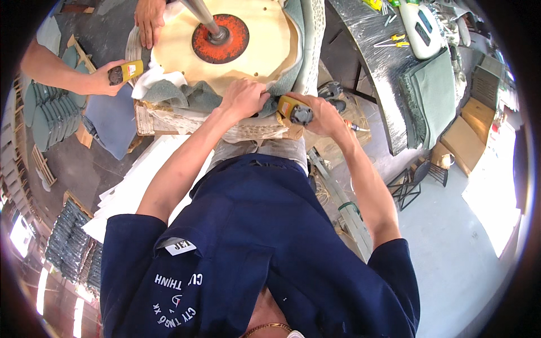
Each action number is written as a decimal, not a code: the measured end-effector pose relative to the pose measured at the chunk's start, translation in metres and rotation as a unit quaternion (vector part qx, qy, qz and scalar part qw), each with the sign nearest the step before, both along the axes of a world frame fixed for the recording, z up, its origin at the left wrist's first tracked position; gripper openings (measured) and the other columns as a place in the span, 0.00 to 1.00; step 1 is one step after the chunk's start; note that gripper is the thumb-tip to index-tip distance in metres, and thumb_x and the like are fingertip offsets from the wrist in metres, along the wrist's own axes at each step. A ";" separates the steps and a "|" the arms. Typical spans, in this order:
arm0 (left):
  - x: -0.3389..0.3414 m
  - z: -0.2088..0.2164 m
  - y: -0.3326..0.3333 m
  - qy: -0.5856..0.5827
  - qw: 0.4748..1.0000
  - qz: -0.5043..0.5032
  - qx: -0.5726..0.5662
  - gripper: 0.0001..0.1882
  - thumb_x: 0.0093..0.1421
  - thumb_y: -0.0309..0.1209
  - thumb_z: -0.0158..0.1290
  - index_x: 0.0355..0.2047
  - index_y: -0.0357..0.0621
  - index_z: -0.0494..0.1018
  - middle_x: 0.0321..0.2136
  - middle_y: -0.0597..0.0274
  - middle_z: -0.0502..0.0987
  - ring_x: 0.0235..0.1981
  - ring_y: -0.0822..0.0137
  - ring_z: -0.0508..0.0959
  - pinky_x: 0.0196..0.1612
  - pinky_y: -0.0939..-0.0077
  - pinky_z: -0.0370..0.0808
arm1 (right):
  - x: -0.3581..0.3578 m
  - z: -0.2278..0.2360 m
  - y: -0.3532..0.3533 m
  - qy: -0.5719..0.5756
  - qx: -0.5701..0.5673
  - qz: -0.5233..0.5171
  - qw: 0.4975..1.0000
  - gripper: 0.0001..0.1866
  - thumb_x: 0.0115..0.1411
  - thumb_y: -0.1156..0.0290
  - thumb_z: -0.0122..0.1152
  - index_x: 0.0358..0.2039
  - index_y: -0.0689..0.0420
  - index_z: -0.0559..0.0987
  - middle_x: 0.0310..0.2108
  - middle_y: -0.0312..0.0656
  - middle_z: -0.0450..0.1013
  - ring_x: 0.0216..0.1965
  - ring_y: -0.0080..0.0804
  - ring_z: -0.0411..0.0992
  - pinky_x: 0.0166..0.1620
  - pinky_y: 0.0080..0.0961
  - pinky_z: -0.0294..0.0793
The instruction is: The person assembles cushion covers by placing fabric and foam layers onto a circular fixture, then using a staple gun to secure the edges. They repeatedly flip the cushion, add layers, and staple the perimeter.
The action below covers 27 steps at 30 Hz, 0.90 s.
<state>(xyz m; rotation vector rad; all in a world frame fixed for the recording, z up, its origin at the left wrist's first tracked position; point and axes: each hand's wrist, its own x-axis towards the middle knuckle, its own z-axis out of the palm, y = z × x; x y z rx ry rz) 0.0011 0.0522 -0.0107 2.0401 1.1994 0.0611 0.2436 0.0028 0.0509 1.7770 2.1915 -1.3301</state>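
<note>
A pale wooden board (169,53) with a red round plate (234,39) and a metal post (201,16) lies in front of me. Grey-green fabric (200,97) wraps over its near and right edges, above white padding (256,133). My left hand (246,98) is closed on the fabric at the near edge. In my right hand (323,115) is a yellow and grey staple gun (290,109), its nose at the fabric just right of my left hand. Both hands' fingertips are partly hidden.
At the left, a co-worker's hand (98,80) holds another yellow staple gun (127,72); their other hand (149,22) rests on the board's edge. To the right, a wrapped table (375,67) carries folded green fabric (431,98) and yellow-handled scissors (397,40). Cardboard boxes (463,143) stand beyond.
</note>
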 end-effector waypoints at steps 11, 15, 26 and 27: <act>0.009 -0.006 -0.008 -0.016 0.988 -0.026 0.154 0.11 0.66 0.38 0.55 0.29 0.46 0.78 0.31 0.60 0.80 0.40 0.53 0.79 0.42 0.55 0.73 | 0.021 0.035 -0.007 0.026 -0.022 -0.043 0.998 0.41 0.48 0.78 0.69 0.65 0.48 0.73 0.50 0.51 0.79 0.52 0.53 0.77 0.52 0.40 0.77; 0.008 -0.011 -0.030 0.004 0.990 0.061 0.130 0.11 0.66 0.38 0.55 0.30 0.48 0.79 0.31 0.63 0.80 0.40 0.54 0.77 0.43 0.55 0.70 | 0.004 0.040 0.009 0.020 -0.009 0.023 0.999 0.40 0.48 0.78 0.70 0.64 0.43 0.74 0.46 0.49 0.80 0.50 0.52 0.78 0.50 0.43 0.77; 0.029 -0.015 -0.054 0.019 0.967 0.241 0.080 0.13 0.63 0.41 0.56 0.30 0.48 0.84 0.33 0.62 0.82 0.44 0.54 0.76 0.48 0.52 0.68 | -0.005 0.009 0.054 -0.037 0.029 0.142 0.989 0.36 0.52 0.65 0.71 0.63 0.34 0.73 0.40 0.48 0.80 0.46 0.53 0.79 0.46 0.48 0.79; 0.030 -0.015 -0.056 0.028 0.967 0.244 0.070 0.13 0.63 0.41 0.56 0.29 0.48 0.84 0.33 0.61 0.83 0.45 0.54 0.76 0.49 0.52 0.68 | -0.006 0.009 0.056 -0.037 0.032 0.141 0.989 0.36 0.51 0.66 0.70 0.63 0.35 0.73 0.40 0.48 0.80 0.46 0.53 0.79 0.46 0.48 0.79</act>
